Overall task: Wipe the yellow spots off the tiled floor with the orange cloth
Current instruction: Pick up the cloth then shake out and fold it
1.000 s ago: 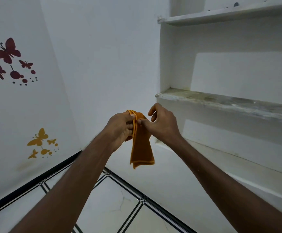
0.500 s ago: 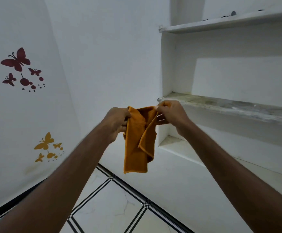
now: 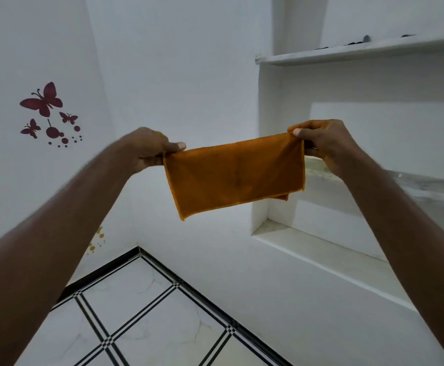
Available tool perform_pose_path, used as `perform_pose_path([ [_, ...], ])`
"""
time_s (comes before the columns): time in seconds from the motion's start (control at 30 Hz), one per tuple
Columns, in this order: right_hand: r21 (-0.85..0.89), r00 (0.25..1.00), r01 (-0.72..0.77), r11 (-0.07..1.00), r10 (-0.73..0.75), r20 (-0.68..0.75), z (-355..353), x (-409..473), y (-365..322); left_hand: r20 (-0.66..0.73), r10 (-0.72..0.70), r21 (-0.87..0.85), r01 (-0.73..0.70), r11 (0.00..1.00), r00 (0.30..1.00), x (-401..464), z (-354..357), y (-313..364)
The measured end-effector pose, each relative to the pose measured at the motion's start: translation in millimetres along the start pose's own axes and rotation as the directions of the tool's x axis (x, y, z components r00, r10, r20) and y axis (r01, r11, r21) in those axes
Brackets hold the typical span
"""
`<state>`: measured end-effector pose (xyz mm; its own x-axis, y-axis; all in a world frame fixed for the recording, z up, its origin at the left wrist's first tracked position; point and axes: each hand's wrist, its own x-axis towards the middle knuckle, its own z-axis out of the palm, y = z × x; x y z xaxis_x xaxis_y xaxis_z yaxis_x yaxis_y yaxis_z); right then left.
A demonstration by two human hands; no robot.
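Note:
The orange cloth [image 3: 235, 175] hangs stretched flat in the air at chest height, folded double. My left hand [image 3: 150, 149] pinches its upper left corner between thumb and fingers. My right hand [image 3: 324, 143] pinches the upper right corner. Both arms reach forward from the bottom corners of the view. Below lies the tiled floor [image 3: 141, 323], white marble-look tiles with black striped joints. No yellow spots show on the part of the floor in view.
White walls meet in a corner ahead. Built-in white shelves [image 3: 347, 260] fill the right wall, the middle one [image 3: 427, 186] stained. Dark red butterfly stickers [image 3: 43, 101] and yellow ones [image 3: 96, 239] mark the left wall. A black skirting line [image 3: 104, 270] edges the floor.
My hands have moved apart, spreading the bunched, hanging cloth into a taut flat rectangle. The view has tilted slightly so more floor shows.

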<state>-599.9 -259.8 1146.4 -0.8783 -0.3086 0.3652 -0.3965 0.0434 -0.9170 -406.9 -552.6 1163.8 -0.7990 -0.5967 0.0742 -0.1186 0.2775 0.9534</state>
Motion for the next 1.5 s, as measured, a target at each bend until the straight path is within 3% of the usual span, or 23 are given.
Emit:
perform_pose_path([
  [0.07, -0.024, 1.000, 0.018, 1.000, -0.018, 0.018, -5, -1, -5, 0.069, 0.020, -0.065, -0.016, 0.998, 0.997, 0, -10, 9],
  [0.23, -0.184, 0.995, 0.100, 0.978, -0.097, 0.025, -18, -7, -14, 0.078, 0.145, 0.145, -0.155, 0.977, 0.986, 0, -19, 25],
  [0.43, -0.216, 0.971, 0.214, 0.953, -0.231, -0.057, -19, -17, -23, 0.006, 0.343, 0.326, -0.326, 0.887, 0.939, 0, -17, 35],
  [0.67, -0.602, 0.880, 0.330, 0.727, -0.467, -0.083, -20, -17, -27, -0.026, 0.555, 0.560, -0.448, 0.697, 0.831, -3, -13, 46],
  [0.8, -0.624, 0.872, 0.333, 0.707, -0.483, -0.082, -18, -19, -33, -0.034, 0.641, 0.621, -0.487, 0.615, 0.766, -6, -16, 42],
  [0.9, -0.573, 0.893, 0.331, 0.750, -0.446, -0.068, -18, -20, -34, -0.029, 0.655, 0.642, -0.488, 0.592, 0.755, -10, -23, 35],
  [1.07, -0.296, 0.959, 0.271, 0.916, -0.285, -0.004, -16, -28, -35, -0.055, 0.621, 0.550, -0.495, 0.672, 0.782, -17, -32, 29],
  [1.23, -0.211, 0.954, 0.283, 0.935, -0.298, -0.043, -8, -32, -23, 0.005, 0.490, 0.379, -0.455, 0.806, 0.872, -21, -44, 18],
  [1.37, -0.173, 0.990, 0.140, 0.975, -0.134, 0.049, 14, -32, 14, 0.023, 0.220, 0.240, -0.219, 0.946, 0.975, -14, -28, -27],
  [1.5, -0.219, 0.998, -0.010, 0.976, 0.024, 0.061, 47, -33, 58, -0.139, -0.015, 0.121, 0.032, 0.992, 0.990, 0, 10, -73],
])
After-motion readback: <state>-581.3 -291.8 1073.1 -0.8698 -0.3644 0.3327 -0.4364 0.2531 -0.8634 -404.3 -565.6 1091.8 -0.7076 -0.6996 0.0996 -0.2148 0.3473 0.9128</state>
